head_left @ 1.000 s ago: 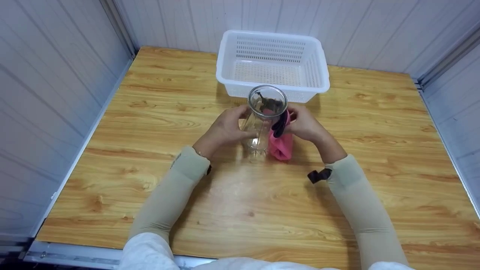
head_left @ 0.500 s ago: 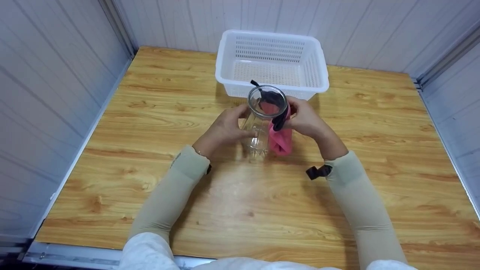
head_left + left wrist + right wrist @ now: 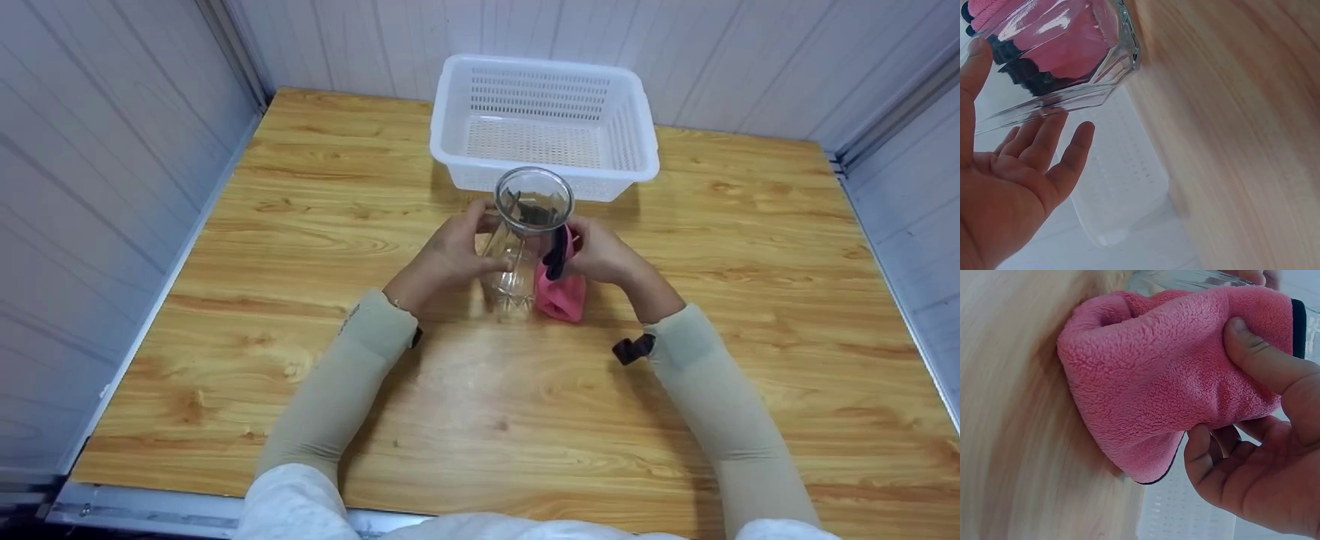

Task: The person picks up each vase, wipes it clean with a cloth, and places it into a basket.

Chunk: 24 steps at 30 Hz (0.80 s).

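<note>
A clear glass vase (image 3: 510, 283) with a round rim and a faceted foot stands upright on the wooden table. My left hand (image 3: 444, 251) holds its left side, thumb in front and fingers behind; in the left wrist view the little finger of that left hand (image 3: 1010, 197) is off the glass. On the vase's other side, my right hand (image 3: 609, 255) grips a folded pink fleecy towel (image 3: 1151, 371) with dark edging. The towel lies against the glass, thumb on its near face and fingers beneath. Pink shows through the vase wall (image 3: 1114, 70).
A white perforated plastic basket (image 3: 637, 174) stands just behind the vase, near the back wall. Pale panels (image 3: 105, 187) close in the table on the left, the back and the right. The wooden tabletop (image 3: 495, 435) runs toward me.
My right hand and the towel rose along the vase half a second ago, then came down again. The dark edging behind the rim dropped with them. The left hand and vase barely moved.
</note>
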Tool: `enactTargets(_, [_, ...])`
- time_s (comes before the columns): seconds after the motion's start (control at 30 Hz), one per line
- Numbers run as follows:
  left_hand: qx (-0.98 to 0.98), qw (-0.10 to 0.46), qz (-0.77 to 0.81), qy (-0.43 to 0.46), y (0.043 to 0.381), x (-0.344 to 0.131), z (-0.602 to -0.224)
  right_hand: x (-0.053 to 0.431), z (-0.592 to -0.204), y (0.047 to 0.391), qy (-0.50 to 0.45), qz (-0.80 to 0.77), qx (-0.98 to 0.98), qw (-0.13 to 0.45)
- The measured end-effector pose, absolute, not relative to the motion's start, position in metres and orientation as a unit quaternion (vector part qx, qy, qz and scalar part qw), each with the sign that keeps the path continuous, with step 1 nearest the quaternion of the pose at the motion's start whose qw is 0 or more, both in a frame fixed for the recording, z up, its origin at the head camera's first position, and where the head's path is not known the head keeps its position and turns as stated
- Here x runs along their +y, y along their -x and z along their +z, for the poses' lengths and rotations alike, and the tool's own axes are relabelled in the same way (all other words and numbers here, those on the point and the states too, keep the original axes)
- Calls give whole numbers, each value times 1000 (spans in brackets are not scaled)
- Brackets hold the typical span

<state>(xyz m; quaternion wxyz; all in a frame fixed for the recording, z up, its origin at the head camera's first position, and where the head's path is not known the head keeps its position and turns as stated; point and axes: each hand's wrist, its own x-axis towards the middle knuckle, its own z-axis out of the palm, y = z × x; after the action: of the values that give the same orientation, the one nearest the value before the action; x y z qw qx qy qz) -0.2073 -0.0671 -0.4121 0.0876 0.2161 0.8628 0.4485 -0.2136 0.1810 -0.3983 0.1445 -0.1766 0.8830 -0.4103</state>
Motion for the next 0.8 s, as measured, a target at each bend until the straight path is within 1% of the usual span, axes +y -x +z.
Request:
enactTargets(0.27, [856,92,461,-215,206,-68,-413,182,-402,214,171,-431,875,140])
enactTargets(0.37, [851,99,472,-208,206,-69,-414,180,-399,211,167,-444,870,130])
enactTargets(0.5, [846,110,481,-203,206,-68,-414,175,-377,200,177,-455,867,100])
enactTargets(0.63, [852,98,467,-214,208,-67,-413,172,-356,192,194,-479,853,77])
enactTargets(0.8, [857,90,457,-220,209,-65,-411,174,-344,194,179,-520,832,75])
